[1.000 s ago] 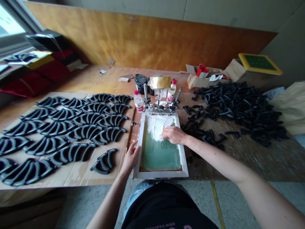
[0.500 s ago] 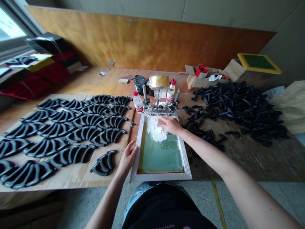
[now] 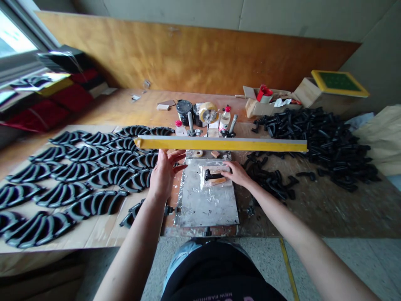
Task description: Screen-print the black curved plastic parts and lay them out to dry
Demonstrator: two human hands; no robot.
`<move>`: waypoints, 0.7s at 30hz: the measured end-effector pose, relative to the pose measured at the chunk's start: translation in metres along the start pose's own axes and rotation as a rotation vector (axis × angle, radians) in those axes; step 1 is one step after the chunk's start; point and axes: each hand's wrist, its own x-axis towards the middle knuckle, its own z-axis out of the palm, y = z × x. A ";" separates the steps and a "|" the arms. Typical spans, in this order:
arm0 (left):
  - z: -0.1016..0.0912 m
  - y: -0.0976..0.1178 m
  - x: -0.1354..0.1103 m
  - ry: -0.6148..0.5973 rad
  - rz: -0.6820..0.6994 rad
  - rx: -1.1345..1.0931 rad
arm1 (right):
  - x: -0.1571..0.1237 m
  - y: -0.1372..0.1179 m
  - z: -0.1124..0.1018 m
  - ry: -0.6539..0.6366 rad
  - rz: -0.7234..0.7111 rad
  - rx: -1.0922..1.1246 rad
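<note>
Workbench top carried a metal plate; hands stood apart, left hand open below a long yellow bar, right hand resting flat beside a black moulded part.

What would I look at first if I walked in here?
The long yellow bar stands out most, lying across the middle just above the left hand. Next come the rows of curved black pieces on cardboard at the left, and the big black heap at the right.

A wooden workbench holds cardboard sheeting and heaped black plastic parts.
</note>
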 end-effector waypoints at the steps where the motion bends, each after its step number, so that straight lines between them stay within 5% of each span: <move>1: 0.002 -0.007 -0.002 0.036 -0.023 0.001 | -0.006 -0.008 0.010 -0.056 -0.038 -0.023; 3: 0.002 -0.031 -0.015 0.053 -0.161 0.021 | -0.014 -0.027 0.024 -0.111 -0.059 -0.072; 7: -0.001 -0.094 -0.061 -0.068 -0.606 0.034 | -0.037 -0.076 0.041 -0.012 -0.118 -0.093; 11: -0.029 -0.125 -0.094 0.067 -0.671 -0.001 | -0.058 -0.096 0.050 -0.223 -0.463 -0.008; 13: -0.066 -0.125 -0.101 0.192 -0.645 0.079 | -0.055 -0.072 0.039 -0.258 -0.316 -0.018; 18: -0.196 -0.119 -0.121 0.670 -0.606 0.360 | -0.027 0.045 -0.016 -0.046 0.438 -0.239; 21: -0.252 -0.130 -0.128 0.732 -0.699 0.580 | -0.019 0.089 -0.023 -0.076 0.748 -0.286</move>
